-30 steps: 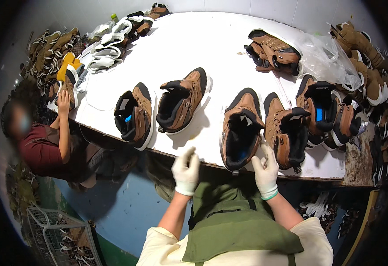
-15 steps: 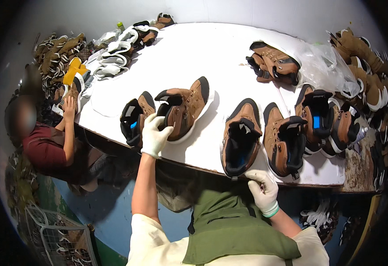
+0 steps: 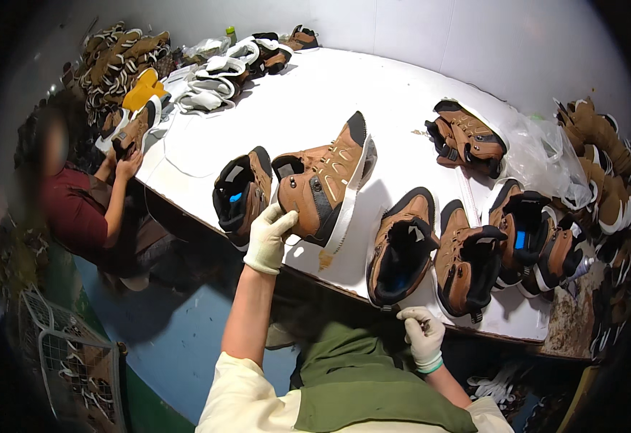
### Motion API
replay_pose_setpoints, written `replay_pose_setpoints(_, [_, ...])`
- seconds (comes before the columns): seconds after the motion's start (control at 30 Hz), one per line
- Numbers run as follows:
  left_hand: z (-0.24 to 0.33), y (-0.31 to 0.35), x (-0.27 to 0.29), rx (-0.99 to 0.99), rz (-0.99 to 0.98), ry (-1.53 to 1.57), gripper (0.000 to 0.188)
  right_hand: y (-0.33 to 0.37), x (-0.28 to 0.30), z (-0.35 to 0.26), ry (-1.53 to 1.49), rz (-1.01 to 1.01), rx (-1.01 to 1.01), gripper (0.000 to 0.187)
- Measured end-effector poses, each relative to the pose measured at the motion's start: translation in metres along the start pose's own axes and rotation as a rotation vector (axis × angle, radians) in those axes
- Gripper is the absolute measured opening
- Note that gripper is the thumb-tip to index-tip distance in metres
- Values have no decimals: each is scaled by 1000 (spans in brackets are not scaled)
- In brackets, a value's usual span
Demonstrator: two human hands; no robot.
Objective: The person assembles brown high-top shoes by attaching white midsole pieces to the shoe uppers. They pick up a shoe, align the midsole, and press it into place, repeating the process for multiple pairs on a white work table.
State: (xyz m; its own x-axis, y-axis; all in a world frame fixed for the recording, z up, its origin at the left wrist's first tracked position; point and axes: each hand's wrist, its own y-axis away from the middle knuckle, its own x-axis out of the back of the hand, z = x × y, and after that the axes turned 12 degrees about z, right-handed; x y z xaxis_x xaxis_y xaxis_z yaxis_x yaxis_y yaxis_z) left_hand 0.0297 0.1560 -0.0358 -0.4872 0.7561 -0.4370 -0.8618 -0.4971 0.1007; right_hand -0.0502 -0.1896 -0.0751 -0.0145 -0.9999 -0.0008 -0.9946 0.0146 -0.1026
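Observation:
My left hand (image 3: 268, 238), in a white knit glove, grips the heel of a brown boot (image 3: 326, 189) with a black toe cap and white sole edge. The boot is raised and tilted, its side toward me and its toe pointing up and away. Just left of it another brown boot (image 3: 240, 191) stands on the white table (image 3: 287, 94); part of a third shows behind the held one. My right hand (image 3: 422, 338), also gloved, is closed below the table edge, close to the heel of a brown boot (image 3: 403, 245). Whatever its fingers hold, if anything, I cannot make out.
More brown boots (image 3: 467, 263) line the right front of the table. Behind them lie a boot pair (image 3: 467, 137) and clear plastic (image 3: 546, 159). Shoe parts (image 3: 214, 83) are piled at the far left. A co-worker (image 3: 77, 209) handles a shoe there. A wire cart (image 3: 77, 361) stands lower left.
My left hand has taken the boot by its heel, lifted it and turned it so its side faces me. My right hand stays by the table edge. The whole view has shifted slightly.

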Motion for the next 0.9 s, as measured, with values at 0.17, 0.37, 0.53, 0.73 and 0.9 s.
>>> replay_pose_setpoints(0.17, [-8, -2, 2, -1, -42, 25, 26, 1, -2, 13, 98, 7, 40, 7])
replay_pose_setpoints(0.37, [-11, -6, 5, 29, -26, 123, 27, -12, 0, 21, 245, 81, 171, 6])
replay_pose_setpoints(0.53, [-14, -12, 8, 61, -61, 161, 28, -25, 1, 27, 376, 113, 293, 3])
replay_pose_setpoints(0.73, [-27, -34, 12, 157, -79, 228, 30, -26, 3, 39, 459, 135, 336, 11])
replay_pose_setpoints(0.9, [-11, -38, -1, 150, -42, 260, 27, -26, 5, 40, 482, 137, 347, 8])
